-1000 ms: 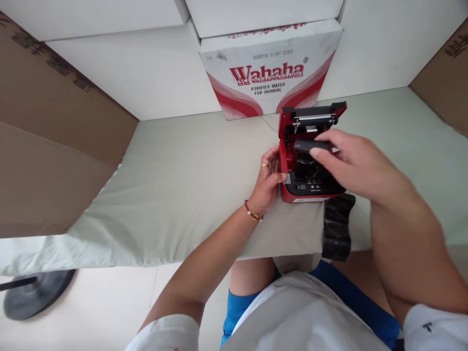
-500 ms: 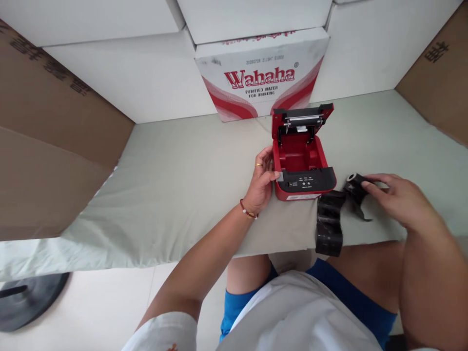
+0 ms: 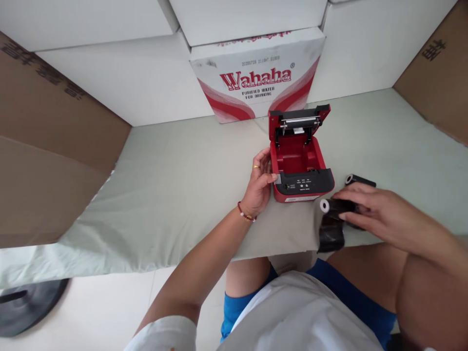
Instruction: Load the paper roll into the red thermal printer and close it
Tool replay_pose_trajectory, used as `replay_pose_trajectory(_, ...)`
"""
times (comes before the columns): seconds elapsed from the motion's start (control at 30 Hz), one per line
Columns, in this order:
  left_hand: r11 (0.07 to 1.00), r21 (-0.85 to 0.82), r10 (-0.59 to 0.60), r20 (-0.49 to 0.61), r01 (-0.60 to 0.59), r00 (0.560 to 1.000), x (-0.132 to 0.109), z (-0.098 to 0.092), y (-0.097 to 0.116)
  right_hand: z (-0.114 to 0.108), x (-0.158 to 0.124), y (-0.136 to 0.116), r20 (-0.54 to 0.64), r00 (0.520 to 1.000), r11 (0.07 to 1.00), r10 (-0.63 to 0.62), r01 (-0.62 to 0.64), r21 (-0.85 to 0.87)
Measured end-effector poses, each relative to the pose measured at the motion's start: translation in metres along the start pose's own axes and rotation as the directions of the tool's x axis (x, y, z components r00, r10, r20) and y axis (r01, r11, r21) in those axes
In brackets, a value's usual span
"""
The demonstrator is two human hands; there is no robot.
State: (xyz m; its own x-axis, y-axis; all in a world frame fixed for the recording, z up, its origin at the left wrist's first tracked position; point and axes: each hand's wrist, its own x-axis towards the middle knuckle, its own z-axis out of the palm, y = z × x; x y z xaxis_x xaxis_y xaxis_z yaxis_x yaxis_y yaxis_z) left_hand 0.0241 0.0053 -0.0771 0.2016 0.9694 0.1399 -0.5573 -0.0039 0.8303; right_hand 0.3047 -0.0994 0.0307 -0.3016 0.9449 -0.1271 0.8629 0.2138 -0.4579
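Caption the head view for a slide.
Left hand steadies an open red printer; right hand grips a black roll beside it.

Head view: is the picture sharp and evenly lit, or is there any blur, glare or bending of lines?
Head view: soft, even light, no glare on the red printer; print on the Wahaha box reads sharp; right hand slightly motion-soft; table edge and box lines bow from the wide lens.

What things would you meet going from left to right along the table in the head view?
Brown cardboard box → left hand → open red printer → black roll with white core → right hand.
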Motion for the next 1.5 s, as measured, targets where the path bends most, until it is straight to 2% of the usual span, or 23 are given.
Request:
replay_pose_trajectory(0.03, 1.000, -0.002, -0.002, 0.000, 0.002, 1.000, 0.000, 0.000, 0.000, -0.015, -0.004, -0.005, 0.035, 0.999, 0.993, -0.021, 0.017, 0.121)
replay_pose_trajectory(0.1, 1.000, -0.008, -0.008, -0.006, 0.008, 1.000, 0.000, 0.001, 0.001, -0.044, -0.003, -0.017, 0.042, 0.999, 0.971, -0.003, -0.007, 0.238)
replay_pose_trajectory(0.2, 1.000, -0.011, -0.009, -0.013, 0.009, 1.000, 0.000, 0.002, 0.002, -0.066, 0.028, -0.038, -0.069, 0.997, 0.993, 0.037, -0.029, 0.111)
replay_pose_trajectory(0.27, 1.000, -0.010, -0.006, -0.009, 0.006, 1.000, -0.001, 0.003, 0.003, -0.062, 0.062, -0.053, -0.084, 0.996, 0.999, 0.038, -0.041, -0.034)
replay_pose_trajectory(0.4, 1.000, -0.001, -0.010, -0.005, 0.010, 1.000, 0.000, 0.002, 0.003, -0.037, 0.122, -0.074, -0.080, 0.993, 0.958, 0.085, -0.104, -0.266)
replay_pose_trajectory(0.53, 0.998, 0.058, 0.021, 0.003, -0.021, 1.000, -0.001, -0.002, -0.005, -0.020, 0.145, -0.083, -0.046, 0.978, 0.895, 0.201, -0.203, -0.397)
replay_pose_trajectory(0.6, 0.979, 0.181, 0.098, -0.018, -0.093, 0.995, -0.005, -0.003, -0.008, -0.016, 0.149, -0.085, -0.041, 0.973, 0.875, 0.225, -0.220, -0.431)
replay_pose_trajectory(0.67, 0.892, 0.396, 0.247, -0.022, -0.218, 0.969, -0.012, -0.004, -0.007, -0.013, 0.154, -0.085, -0.052, 0.972, 0.867, 0.230, -0.228, -0.443)
replay_pose_trajectory(0.7, 0.805, 0.516, 0.337, 0.011, -0.294, 0.942, -0.017, -0.003, -0.004, -0.012, 0.156, -0.084, -0.064, 0.972, 0.866, 0.227, -0.231, -0.444)
replay_pose_trajectory(0.77, 0.550, 0.682, 0.511, 0.182, -0.482, 0.840, -0.025, -0.001, 0.005, -0.010, 0.158, -0.082, -0.087, 0.972, 0.867, 0.219, -0.234, -0.439)
replay_pose_trajectory(0.83, 0.331, 0.725, 0.559, 0.365, -0.604, 0.745, -0.032, 0.003, 0.014, -0.011, 0.155, -0.079, -0.100, 0.977, 0.887, 0.188, -0.213, -0.411)
replay_pose_trajectory(0.9, 0.218, 0.724, 0.545, 0.466, -0.655, 0.697, -0.035, 0.008, 0.020, -0.015, 0.146, -0.076, -0.085, 0.991, 0.951, 0.101, -0.122, -0.286)
replay_pose_trajectory(0.97, 0.157, 0.725, 0.537, 0.508, -0.671, 0.674, -0.036, 0.011, 0.023, -0.022, 0.133, -0.072, -0.153, 0.988, 0.998, 0.004, -0.014, -0.063)
replay_pose_trajectory(1.0, 0.129, 0.727, 0.541, 0.519, -0.675, 0.662, -0.036, 0.012, 0.023, -0.026, 0.128, -0.070, -0.262, 0.965, 0.999, -0.018, 0.031, 0.044)
replay_pose_trajectory(1.03, 0.102, 0.729, 0.549, 0.526, -0.676, 0.650, -0.036, 0.013, 0.023, -0.030, 0.125, -0.066, -0.403, 0.915, 0.991, -0.014, 0.068, 0.120)
replay_pose_trajectory(1.1, 0.061, 0.731, 0.565, 0.536, -0.680, 0.628, -0.036, 0.014, 0.022, -0.035, 0.127, -0.057, -0.669, 0.743, 0.982, 0.012, 0.118, 0.149)
replay_pose_trajectory(1.13, 0.052, 0.728, 0.570, 0.540, -0.683, 0.619, -0.035, 0.014, 0.022, -0.035, 0.132, -0.051, -0.741, 0.671, 0.983, 0.006, 0.133, 0.129)
replay_pose_trajectory(1.17, 0.048, 0.724, 0.575, 0.543, -0.689, 0.611, -0.035, 0.014, 0.022, -0.034, 0.140, -0.044, -0.771, 0.637, 0.984, -0.014, 0.146, 0.102)
replay_pose_trajectory(1.2, 0.047, 0.717, 0.580, 0.547, -0.695, 0.604, -0.035, 0.014, 0.022, -0.032, 0.147, -0.038, -0.763, 0.645, 0.984, -0.040, 0.157, 0.081)
replay_pose_trajectory(1.27, 0.040, 0.708, 0.588, 0.554, -0.705, 0.589, -0.035, 0.014, 0.023, -0.024, 0.159, -0.029, -0.705, 0.704, 0.979, -0.084, 0.192, 0.075)
replay_pose_trajectory(1.33, 0.018, 0.710, 0.595, 0.558, -0.704, 0.578, -0.036, 0.014, 0.024, -0.015, 0.158, -0.027, -0.670, 0.735, 0.967, -0.104, 0.233, 0.105)
replay_pose_trajectory(1.5, -0.011, 0.714, 0.621, 0.553, -0.700, 0.555, -0.037, 0.014, 0.023, 0.009, 0.113, -0.030, -0.721, 0.677, 0.912, -0.147, 0.375, 0.166)
